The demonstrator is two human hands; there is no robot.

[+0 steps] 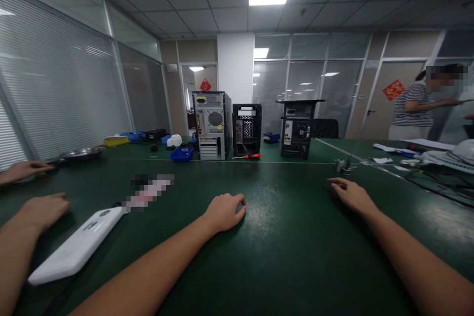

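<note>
My left hand (224, 212) rests on the green tabletop (281, 256) in the middle, palm down. Its fingers are loosely curled, with a gap between thumb and forefinger and nothing seen in it. To the right, my right hand (350, 194) also lies on the table, fingers loosely bent and apart, holding nothing I can see. Small metal parts (343, 166) stand just beyond it. Farther back are a grey computer case (213, 126), a smaller black case (246, 131) and another black case (296, 131) with a flat panel on top. A red-handled screwdriver (253, 156) lies before the middle case.
Another person's hands (40, 213) rest at the left, near a white device (79, 244). Blue bins (181, 154), a yellow tray (116, 141) and a metal dish (82, 153) stand behind. Cables (440, 185) lie at right; a person (414, 103) stands beyond.
</note>
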